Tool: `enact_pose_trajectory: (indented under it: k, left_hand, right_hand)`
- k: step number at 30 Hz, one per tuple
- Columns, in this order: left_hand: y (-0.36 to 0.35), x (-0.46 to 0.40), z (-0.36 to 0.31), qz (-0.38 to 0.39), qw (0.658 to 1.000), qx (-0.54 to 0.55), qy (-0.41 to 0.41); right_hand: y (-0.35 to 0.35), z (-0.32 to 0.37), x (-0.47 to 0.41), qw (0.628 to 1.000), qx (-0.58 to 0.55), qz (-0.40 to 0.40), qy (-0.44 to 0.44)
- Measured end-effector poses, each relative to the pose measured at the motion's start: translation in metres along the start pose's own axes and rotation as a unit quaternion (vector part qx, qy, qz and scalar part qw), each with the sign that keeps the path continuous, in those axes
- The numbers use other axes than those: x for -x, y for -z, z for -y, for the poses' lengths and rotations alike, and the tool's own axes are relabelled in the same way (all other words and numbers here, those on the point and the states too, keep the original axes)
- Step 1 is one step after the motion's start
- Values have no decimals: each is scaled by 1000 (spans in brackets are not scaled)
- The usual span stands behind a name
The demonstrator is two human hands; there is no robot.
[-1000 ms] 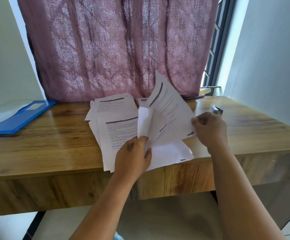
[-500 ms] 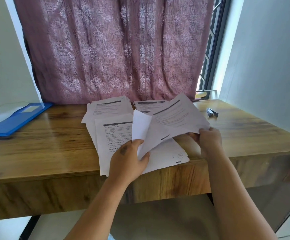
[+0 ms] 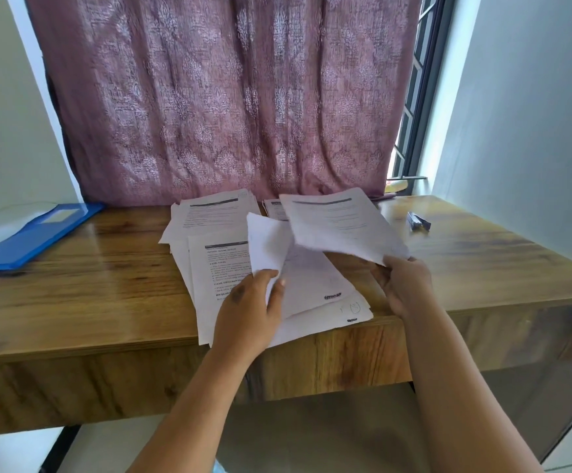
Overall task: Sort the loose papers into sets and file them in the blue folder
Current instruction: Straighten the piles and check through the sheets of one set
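Observation:
Loose printed papers (image 3: 216, 268) lie in overlapping piles at the middle of the wooden desk (image 3: 107, 285). My right hand (image 3: 404, 285) pinches the near corner of one printed sheet (image 3: 339, 227), held low and nearly flat over the back right pile (image 3: 274, 208). My left hand (image 3: 247, 312) grips the lifted edge of a curled white sheet (image 3: 265, 247) above the front pile. Another pile (image 3: 216, 208) sits at the back, against the curtain. The blue folder (image 3: 35, 233) lies open at the desk's far left, a pale sheet on its inside.
A small dark stapler (image 3: 418, 221) sits on the desk to the right of the papers. A mauve patterned curtain (image 3: 226, 97) hangs behind the desk, with a window frame (image 3: 414, 107) at its right. The front pile overhangs the desk's near edge.
My right hand has lowered its sheet from upright to nearly flat and carried it back toward the far right pile. My left hand keeps its grip on the curled sheet.

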State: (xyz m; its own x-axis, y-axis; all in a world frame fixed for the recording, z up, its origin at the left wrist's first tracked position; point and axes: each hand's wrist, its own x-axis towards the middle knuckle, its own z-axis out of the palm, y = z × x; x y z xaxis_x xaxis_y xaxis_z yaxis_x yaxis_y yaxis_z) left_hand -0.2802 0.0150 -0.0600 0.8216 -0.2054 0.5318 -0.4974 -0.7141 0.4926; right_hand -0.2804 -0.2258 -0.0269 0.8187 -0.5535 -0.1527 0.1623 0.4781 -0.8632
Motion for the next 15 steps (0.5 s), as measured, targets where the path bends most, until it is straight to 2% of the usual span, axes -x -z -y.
enact_pose_trajectory:
  k: [5, 10, 12, 15]
  left_hand:
    - [8, -2, 10, -104, 994, -9, -15]
    - [26, -11, 15, -183, 980, -58, -60]
    - [28, -10, 13, -187, 974, -84, -94]
    - [21, -6, 9, -154, 975, -108, -122]
  right_hand:
    - [4, 6, -3, 993, 116, -7, 10]
    - [-3, 7, 6, 973, 221, 66, 29]
    - [-13, -2, 14, 967, 228, 107, 23]
    - [-28, -20, 18, 940, 300, 154, 48]
